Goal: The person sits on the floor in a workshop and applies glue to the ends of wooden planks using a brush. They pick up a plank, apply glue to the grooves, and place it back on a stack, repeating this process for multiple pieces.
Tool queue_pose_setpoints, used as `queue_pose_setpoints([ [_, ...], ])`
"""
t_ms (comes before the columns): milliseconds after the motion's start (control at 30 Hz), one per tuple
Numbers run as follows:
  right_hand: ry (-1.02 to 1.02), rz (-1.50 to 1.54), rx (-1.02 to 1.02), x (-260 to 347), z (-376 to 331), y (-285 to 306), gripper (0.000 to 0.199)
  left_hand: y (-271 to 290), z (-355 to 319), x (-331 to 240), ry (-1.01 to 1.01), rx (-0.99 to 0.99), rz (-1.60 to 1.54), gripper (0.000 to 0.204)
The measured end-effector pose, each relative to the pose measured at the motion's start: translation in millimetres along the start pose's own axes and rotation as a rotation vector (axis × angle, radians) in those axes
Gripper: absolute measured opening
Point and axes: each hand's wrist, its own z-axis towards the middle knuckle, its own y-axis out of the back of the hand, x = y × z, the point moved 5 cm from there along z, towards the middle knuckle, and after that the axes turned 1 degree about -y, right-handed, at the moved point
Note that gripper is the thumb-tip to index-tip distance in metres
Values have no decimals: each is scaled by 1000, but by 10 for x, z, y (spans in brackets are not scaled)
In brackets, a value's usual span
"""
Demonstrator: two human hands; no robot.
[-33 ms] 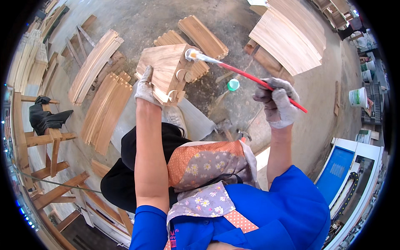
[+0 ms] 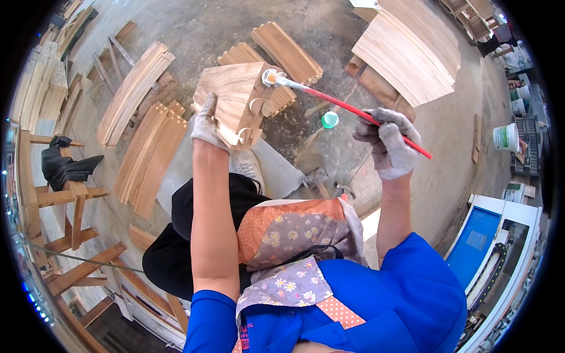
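Right grip [image 2: 389,144] clenching red brush [image 2: 353,106], left grip [image 2: 207,125] grasping wooden slats [image 2: 235,97], forearms raised.

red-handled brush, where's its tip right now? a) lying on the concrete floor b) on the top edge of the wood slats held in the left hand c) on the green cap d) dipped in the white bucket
b: the right hand holds the red-handled brush, whose pale tip touches the top edge of the wood slats gripped by the left hand.

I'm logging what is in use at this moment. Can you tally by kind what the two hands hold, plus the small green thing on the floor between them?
Stack of wooden slats, in the left hand: 1
Red-handled brush, in the right hand: 1
Green cap on the floor: 1
Total: 3
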Motion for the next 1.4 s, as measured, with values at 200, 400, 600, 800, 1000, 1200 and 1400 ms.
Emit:
queue_pose_setpoints([
  [200, 1, 80, 1, -9, -48, 177, 23, 7, 23, -11, 47, 21, -57, 42],
  [400, -35, 12, 48, -138, -41, -93, 21, -26, -14, 12, -25, -10, -11, 40],
  [600, -62, 168, -5, -156, -75, 27, 23, 32, 38, 7, 64, 65, -110, 39],
  [800, -316, 332, -240, -433, -18, -128, 34, 67, 29, -9, 68, 84, -98, 40],
  [1000, -321, 315, -423, -626, -53, 413, 30, -18, 43, 11, 23, 62, -46, 40],
  [1200, -369, 52, -668, -1822, 116, 2013, 22, 65, -14, -68, 102, 72, -17, 40],
  [1400, -645, -200, -689, -2705, 117, 2460, 20, 42, -81, -44, 29, -63, 117, 37],
])
